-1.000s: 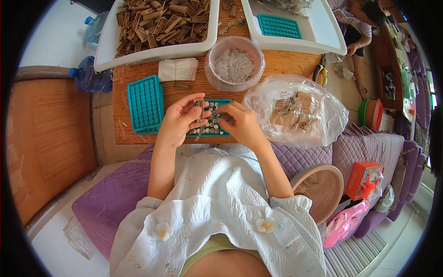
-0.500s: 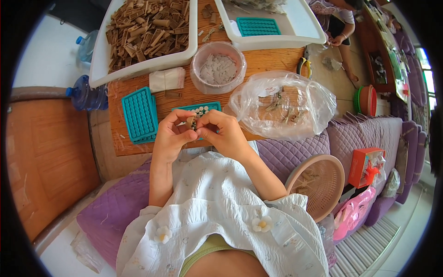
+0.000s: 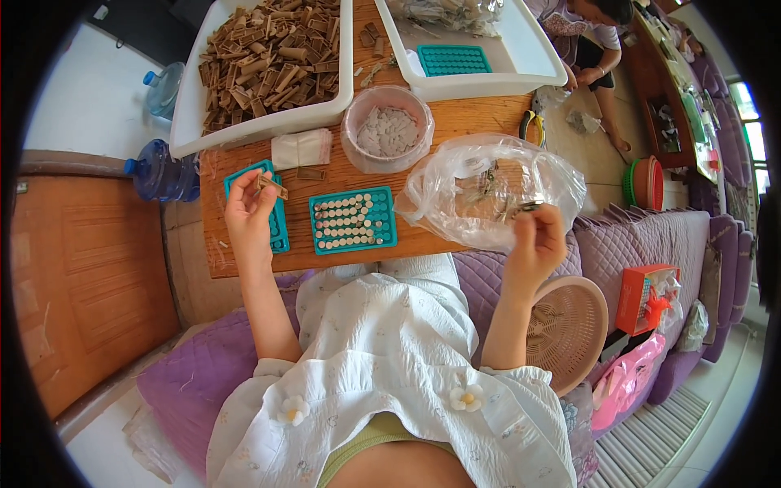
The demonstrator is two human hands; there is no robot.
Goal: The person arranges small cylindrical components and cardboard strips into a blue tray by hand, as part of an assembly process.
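My left hand [image 3: 249,215] is closed on a small brown trough-shaped piece [image 3: 275,188], held above a stack of teal trays [image 3: 279,224] that it partly covers. Over the near right side of a clear plastic bag [image 3: 455,154], my right hand [image 3: 537,244] pinches a small dark metal piece [image 3: 529,206] whose exact kind I cannot make out. Thin metal parts [image 3: 492,183] lie in the bag. Between my hands a teal tray [image 3: 352,250] rests on the table, with rows of white round discs [image 3: 346,222] in its pockets.
A white bin [image 3: 268,134] heaped with brown pieces stands far left, another white bin [image 3: 488,85] far right. Between them sit a bowl of whitish flakes [image 3: 386,134] and a folded cloth [image 3: 299,148]. Pliers [image 3: 533,126] lie at the table's right edge. Another person [image 3: 598,65] sits beyond.
My hands were together over the teal tray, fingers on a small brown piece. They have parted: the left went left with a brown piece, the right went right to the bag, uncovering the tray.
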